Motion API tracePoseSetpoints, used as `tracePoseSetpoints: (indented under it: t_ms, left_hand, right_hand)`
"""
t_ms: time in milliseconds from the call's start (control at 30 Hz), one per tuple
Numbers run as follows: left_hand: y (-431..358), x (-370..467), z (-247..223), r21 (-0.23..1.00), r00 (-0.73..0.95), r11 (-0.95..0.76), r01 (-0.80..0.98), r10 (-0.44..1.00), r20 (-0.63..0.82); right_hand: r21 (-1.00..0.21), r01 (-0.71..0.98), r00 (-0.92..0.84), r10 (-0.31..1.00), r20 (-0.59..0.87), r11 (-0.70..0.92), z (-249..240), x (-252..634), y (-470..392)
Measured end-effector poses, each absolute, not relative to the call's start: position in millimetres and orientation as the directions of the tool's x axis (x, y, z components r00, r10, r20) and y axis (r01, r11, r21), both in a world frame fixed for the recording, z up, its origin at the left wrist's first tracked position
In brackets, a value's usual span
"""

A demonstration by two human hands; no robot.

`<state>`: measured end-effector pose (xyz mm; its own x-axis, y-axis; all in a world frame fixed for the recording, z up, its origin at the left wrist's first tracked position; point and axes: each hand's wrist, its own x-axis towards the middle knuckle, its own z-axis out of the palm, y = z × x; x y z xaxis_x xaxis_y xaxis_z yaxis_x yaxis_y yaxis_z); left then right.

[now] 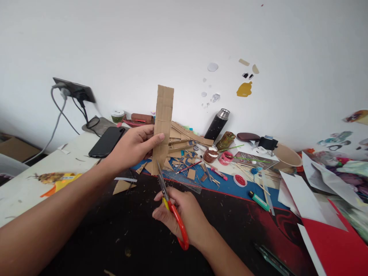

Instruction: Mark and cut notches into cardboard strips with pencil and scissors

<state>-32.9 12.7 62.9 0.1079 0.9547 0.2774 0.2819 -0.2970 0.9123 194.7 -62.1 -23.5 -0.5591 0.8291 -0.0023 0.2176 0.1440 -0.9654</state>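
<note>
My left hand [138, 145] grips a long cardboard strip [164, 111] by its left edge, thumb across the front, and holds it upright above the table. In my right hand [186, 214] is a pair of scissors [178, 222] with red and yellow handles. The scissor blades point up and meet the strip's lower end, where its right corner looks slanted. Behind the strip lie more cardboard pieces [192, 132] and small offcuts. Part of my left fingers is hidden behind the strip.
A black phone [107, 142] lies left of my left hand. A black flask [217, 124] leans at the wall, near paint jars [212, 154]. A green utility knife [259, 201] and red paper [330, 245] are at right. Scraps dot the dark mat [120, 230].
</note>
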Motion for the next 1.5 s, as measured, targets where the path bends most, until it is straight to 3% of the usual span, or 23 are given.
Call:
tracePoseSetpoints:
  t_ms: [267,567,1500]
  left_hand:
    - [12,-33,63,0.918,0.1,-0.29,0.269,0.957,0.273]
    - [12,-30,59,0.908,0.092,-0.299,0.294,0.954,0.284]
    - [15,-28,52,0.962,0.091,-0.211,0.171,0.976,0.198]
  right_hand:
    - [-0.982,0.178,-0.59,0.805,-0.057,0.062,-28,194,-61]
    - [-0.956,0.287,-0.541,0.834,-0.108,0.063,-21,193,-64]
    - [-0.817,0.534,-0.423,0.906,-0.034,0.218,-9,185,-70]
